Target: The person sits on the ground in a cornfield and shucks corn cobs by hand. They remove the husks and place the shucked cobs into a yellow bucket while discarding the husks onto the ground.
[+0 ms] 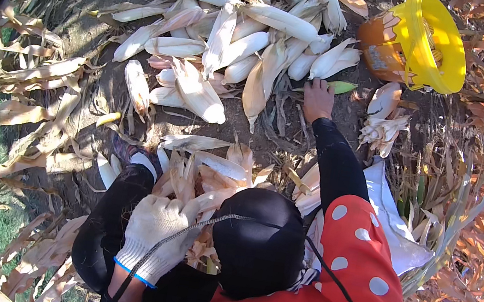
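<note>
My right hand (317,100), bare, reaches to the near right edge of a heap of corn ears in pale dry husks (240,47). Its fingertips touch the lower end of a white-husked ear (328,64), and a greenish husk (341,87) lies beside them. Whether the fingers grip the ear is hidden. My left hand (158,235), in a white knitted glove, is curled above my bent leg. A dry husk (212,200) is by its thumb side; I cannot tell whether the hand holds it. Loose, peeled-back husks (220,166) lie between my legs.
A yellow and orange plastic bucket (386,50) with its handle raised leans at the upper right, bare corn cobs inside. Husks (382,131) and a white sack (396,220) lie nearer me. Dry corn stalks (36,116) line both sides. A dark cord (191,226) crosses the view.
</note>
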### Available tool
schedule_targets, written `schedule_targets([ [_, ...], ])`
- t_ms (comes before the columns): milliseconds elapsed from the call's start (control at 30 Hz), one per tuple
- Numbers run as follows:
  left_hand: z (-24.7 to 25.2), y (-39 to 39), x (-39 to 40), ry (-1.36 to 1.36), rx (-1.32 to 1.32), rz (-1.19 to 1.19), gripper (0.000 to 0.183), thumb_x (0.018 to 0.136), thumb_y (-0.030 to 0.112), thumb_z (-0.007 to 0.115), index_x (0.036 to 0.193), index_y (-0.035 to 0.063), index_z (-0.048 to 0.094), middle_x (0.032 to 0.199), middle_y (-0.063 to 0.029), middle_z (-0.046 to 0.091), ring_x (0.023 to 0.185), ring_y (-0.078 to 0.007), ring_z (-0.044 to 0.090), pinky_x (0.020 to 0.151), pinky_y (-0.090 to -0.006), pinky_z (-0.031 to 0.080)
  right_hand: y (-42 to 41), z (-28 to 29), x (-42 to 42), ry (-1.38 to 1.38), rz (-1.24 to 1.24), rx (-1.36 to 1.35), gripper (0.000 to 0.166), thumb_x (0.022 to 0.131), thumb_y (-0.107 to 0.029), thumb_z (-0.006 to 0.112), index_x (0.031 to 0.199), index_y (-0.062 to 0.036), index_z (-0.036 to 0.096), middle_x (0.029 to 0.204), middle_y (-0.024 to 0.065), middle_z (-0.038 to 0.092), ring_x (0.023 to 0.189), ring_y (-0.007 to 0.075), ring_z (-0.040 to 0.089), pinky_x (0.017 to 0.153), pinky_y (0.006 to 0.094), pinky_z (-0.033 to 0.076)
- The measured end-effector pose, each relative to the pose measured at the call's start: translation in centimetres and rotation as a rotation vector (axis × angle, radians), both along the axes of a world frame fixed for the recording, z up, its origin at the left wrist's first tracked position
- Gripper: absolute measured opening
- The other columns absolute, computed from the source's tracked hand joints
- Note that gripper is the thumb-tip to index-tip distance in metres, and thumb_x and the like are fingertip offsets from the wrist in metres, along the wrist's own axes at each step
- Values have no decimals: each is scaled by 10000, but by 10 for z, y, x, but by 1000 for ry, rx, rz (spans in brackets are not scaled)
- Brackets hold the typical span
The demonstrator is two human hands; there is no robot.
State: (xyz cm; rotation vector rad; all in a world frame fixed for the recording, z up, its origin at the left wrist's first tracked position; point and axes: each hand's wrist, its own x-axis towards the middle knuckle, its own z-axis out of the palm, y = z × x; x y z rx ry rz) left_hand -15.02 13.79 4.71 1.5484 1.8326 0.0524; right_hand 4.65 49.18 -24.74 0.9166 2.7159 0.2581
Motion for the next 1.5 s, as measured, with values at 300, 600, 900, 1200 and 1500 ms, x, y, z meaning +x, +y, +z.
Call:
schedule_targets([
  [300, -4, 0, 2, 83, -44, -102, 337, 817, 295, 656, 1073, 96, 565, 905, -100, 630, 872, -271, 625, 784, -385, 448, 1, -8, 50, 6, 29, -67, 458, 718, -166, 708, 1138, -88, 543, 1126, 92, 589, 1128, 278, 516, 886, 469, 431],
  [600, -6, -4, 6, 82, 62, -64, 329, 806, 300, 666, 1049, 98, 574, 838, -120, 644, 811, -285, 652, 732, -393, 472, -25, 4, 82, -96, -44, -9, 405, 750, -178, 680, 1142, -103, 610, 1272, 157, 499, 1258, 338, 442, 1017, 530, 376],
  [900, -1, -2, 0, 89, -39, -72, 322, 836, 336, 657, 1031, 98, 563, 849, -119, 650, 860, -277, 649, 755, -382, 477, -9, -15, 86, 262, -872, -275, 553, 753, -182, 634, 1301, -146, 571, 1294, 332, 432, 1117, 488, 549, 987, 489, 453],
  [1200, 4, 6, 3, 107, -36, -51, 269, 842, 311, 608, 990, 88, 626, 911, -109, 656, 898, -277, 649, 808, -399, 478, -38, -7, 46, 1283, -1013, -1037, 569, 812, 64, 561, 1368, 34, 440, 894, 69, 616, 670, 110, 577, 571, 222, 457],
  [1500, 1, -8, 1, 145, 421, 141, 408, 844, 324, 611, 1203, 130, 609, 1077, -107, 647, 1020, -298, 612, 885, -428, 474, -72, 162, -25, 1103, -749, -1256, 311, 910, -392, 683, 928, -84, 648, 681, -58, 493, 564, 32, 458, 507, 191, 370],
])
